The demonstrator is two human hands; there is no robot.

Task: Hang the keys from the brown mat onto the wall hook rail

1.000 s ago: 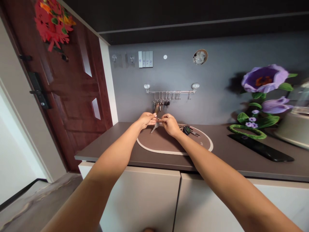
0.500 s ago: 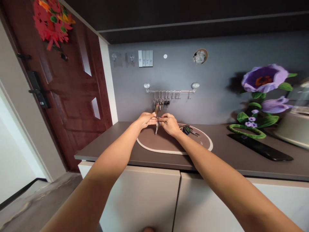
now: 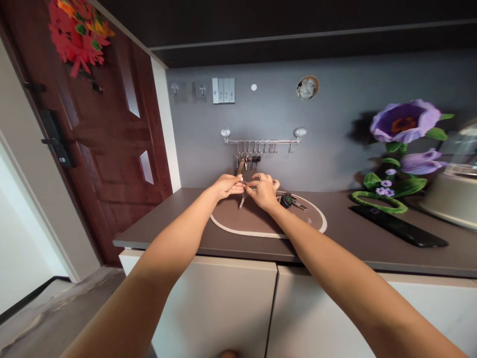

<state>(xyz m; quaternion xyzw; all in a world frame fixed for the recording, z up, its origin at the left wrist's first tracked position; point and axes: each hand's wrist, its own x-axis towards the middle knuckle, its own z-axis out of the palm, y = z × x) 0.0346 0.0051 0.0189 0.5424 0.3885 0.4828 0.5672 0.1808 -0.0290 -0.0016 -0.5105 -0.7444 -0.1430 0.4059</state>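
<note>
My left hand (image 3: 227,186) and my right hand (image 3: 263,192) meet above an oval brown mat (image 3: 238,219) on the counter. Their fingertips pinch a small metal key ring (image 3: 244,185). A silver key (image 3: 242,201) dangles from it, tilted slightly, above the mat. Just right of my right hand, a bunch of keys with a round black fob (image 3: 286,200) lies on the mat's far edge. My right palm hides part of the link between ring and bunch.
A dark countertop (image 3: 167,219) ends at a door-side edge on the left. A metal rail (image 3: 263,141) with hanging keys (image 3: 246,159) is on the wall behind. On the right lie a black flat slab (image 3: 398,226) and a blurred metal pot (image 3: 452,194). A wooden door (image 3: 104,134) stands left.
The silver key has swung from leaning left to hanging nearly straight. My right fingers have shifted on the ring, and the whole view has drifted slightly.
</note>
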